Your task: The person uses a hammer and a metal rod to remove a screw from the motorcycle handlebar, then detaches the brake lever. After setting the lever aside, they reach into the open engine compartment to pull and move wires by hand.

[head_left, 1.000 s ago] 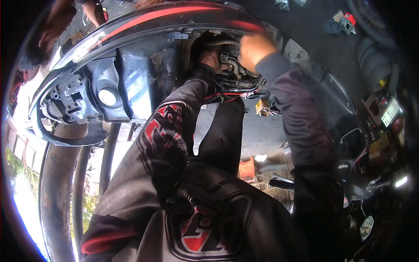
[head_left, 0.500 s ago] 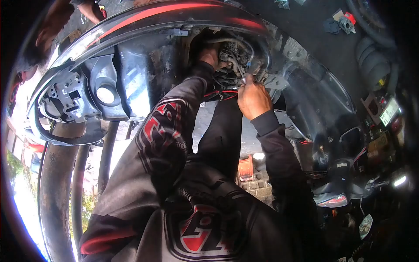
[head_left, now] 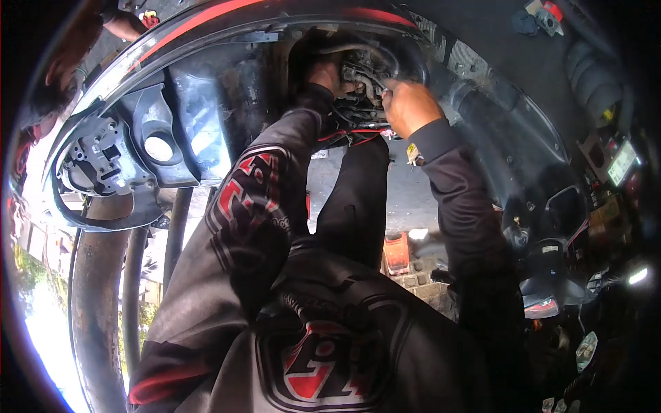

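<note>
A scooter's body (head_left: 255, 89) lies across the view, with an opening that shows engine parts (head_left: 361, 79), hoses and wiring. My left hand (head_left: 323, 74) reaches into the left side of this opening; its fingers are mostly hidden among the parts. At the right edge of the opening, my right hand (head_left: 413, 109) is closed, its fingers curled toward the parts. Something small and slim shows at its fingertips, too blurred to name. A thick black hose (head_left: 375, 51) curves over the engine parts, and red wires (head_left: 358, 132) run below them.
On the left are the grey underseat panel (head_left: 165, 138) and a thick upright post (head_left: 100, 275). An orange object (head_left: 396, 253) stands on the floor below. Another person's hand (head_left: 124, 25) shows at upper left. Parts and a mirror (head_left: 586, 351) are at right.
My right hand has moved up and slightly right, and its wrist has turned. My left hand has shifted a little up and left, deeper in shadow. The view has shifted slightly.
</note>
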The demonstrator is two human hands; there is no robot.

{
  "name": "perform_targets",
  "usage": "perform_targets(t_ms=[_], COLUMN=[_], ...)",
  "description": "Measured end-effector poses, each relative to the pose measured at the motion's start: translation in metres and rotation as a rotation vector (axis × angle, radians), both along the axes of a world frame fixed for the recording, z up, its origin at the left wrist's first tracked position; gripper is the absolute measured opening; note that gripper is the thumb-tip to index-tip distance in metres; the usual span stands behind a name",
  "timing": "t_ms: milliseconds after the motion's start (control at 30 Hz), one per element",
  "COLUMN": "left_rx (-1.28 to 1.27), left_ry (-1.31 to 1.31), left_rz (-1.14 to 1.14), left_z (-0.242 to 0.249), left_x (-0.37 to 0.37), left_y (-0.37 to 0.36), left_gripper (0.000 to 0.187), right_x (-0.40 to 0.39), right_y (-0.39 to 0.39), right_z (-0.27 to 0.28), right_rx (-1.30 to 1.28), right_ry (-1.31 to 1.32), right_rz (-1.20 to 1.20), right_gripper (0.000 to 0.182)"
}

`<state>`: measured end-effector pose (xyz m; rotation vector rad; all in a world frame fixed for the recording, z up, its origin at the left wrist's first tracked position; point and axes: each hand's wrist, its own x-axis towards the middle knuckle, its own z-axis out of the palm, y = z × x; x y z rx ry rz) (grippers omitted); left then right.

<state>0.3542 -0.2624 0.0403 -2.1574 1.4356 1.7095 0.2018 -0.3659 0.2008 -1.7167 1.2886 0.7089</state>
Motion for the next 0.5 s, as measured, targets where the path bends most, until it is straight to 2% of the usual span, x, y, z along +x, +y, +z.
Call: perform_targets(t_ms=[67, 167, 267, 333, 500], left_rx=[-0.005, -0.02, 0.013, -0.202, -0.077], left_ry=[-0.038, -0.079, -0.02, -0.035, -0.035], left_rz=[-0.014, -0.004, -0.007, 0.002, -0.001], left_z=[0.01, 0.014, -0.004, -0.008, -0.004], left_x=[0.001, 0.001, 0.0, 0.002, 0.002], left_y=[-0.007, -0.008, 0.001, 0.005, 0.004], left_gripper=[0.086, 0.085, 0.086, 0.094, 0.095], right_x=[0.001, 0.004, -0.001, -0.006, -0.015], right_y=[-0.007, -0.01, -0.006, -0.002, -0.003], right_z=[0.003, 0.01, 0.003, -0.001, -0.011], right_rx=[-0.026, 0.033, 0.036, 0.013, 0.002], right_ry=[-0.097, -0.023, -0.017, -0.028, -0.077], right_rz=[0.187, 0.124, 0.06, 0.018, -0.025], right_gripper=[0.032, 0.032, 0.032, 0.032, 0.032])
